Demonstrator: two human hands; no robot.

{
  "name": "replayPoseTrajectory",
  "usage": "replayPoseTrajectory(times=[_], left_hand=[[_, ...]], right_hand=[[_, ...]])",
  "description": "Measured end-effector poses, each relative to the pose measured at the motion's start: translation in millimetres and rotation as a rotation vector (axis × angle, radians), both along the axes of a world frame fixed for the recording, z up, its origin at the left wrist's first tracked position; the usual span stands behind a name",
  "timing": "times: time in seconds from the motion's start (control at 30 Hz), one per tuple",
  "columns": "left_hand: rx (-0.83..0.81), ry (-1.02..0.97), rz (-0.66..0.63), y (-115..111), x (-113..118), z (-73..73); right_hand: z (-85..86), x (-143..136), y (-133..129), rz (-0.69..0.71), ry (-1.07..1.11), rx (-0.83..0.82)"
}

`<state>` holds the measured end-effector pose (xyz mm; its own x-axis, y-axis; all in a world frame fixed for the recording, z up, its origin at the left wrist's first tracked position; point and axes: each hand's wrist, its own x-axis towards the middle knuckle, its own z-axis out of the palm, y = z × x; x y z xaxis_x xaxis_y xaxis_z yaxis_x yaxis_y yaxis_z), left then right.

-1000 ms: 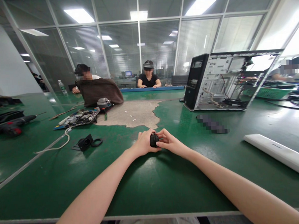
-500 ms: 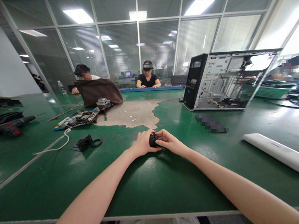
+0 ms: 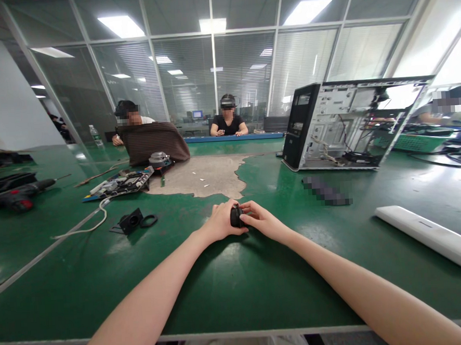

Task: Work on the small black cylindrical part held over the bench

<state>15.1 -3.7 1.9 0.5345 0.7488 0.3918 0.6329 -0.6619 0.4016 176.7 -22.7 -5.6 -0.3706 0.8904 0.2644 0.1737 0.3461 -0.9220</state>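
One black part [image 3: 236, 217]: between two hands, centre of the near table [image 3: 237, 286]; contact with the surface, cannot tell.
Left hand [image 3: 221, 222]: part-closed, gripping, curled round the left side of the part, digits above and below it.
Right hand [image 3: 260, 218]: part-closed, fingertips pinched on the right side of the part, thumb to the near side.
Done: part in hand, held from both sides.
Left: part not yet released; fine state hidden by fingers.
Stage: judged mid-handling; whether it is being turned or merely held, cannot tell.
Ring [image 3: 150, 220]: loose, flat, well left of the hands.
Bracket [image 3: 132, 220]: black, just beside the ring, untouched.
Board [image 3: 117, 183]: behind the bracket, untouched.
Computer case [image 3: 306, 131]: upright, side open, far right, apart from both hands.
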Motion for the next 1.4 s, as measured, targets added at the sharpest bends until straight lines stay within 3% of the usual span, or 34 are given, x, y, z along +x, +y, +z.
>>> replayPoseTrajectory(times=[0.17, 0.47, 0.73, 1.0, 1.23, 1.4], left_hand=[[0.011, 0.004, -0.004, -0.8, 0.1, -0.1], [0.003, 0.01, 0.003, 0.5, -0.4, -1.0], [0.0, 0.009, 0.008, -0.9, -0.5, -0.1], [-0.01, 0.0, 0.006, 0.7, -0.2, -1.1], [-0.029, -0.007, 0.009, -1.8, 0.2, 2.1], [-0.018, -0.004, 0.009, -0.4, 0.1, 0.6]], right_hand=[[3.1, 2.7, -1.9, 0.108, 0.033, 0.019], [3.0, -2.4, 0.6, 0.001, 0.011, -0.003], [6.8, 1.6, -4.0, 0.114, 0.047, 0.015], [4.6, -1.6, -0.3, 0.004, 0.027, 0.027], [5.4, 1.3, -2.5, 0.083, 0.033, 0.019], [7.6, -1.8, -4.7, 0.021, 0.034, 0.033]])
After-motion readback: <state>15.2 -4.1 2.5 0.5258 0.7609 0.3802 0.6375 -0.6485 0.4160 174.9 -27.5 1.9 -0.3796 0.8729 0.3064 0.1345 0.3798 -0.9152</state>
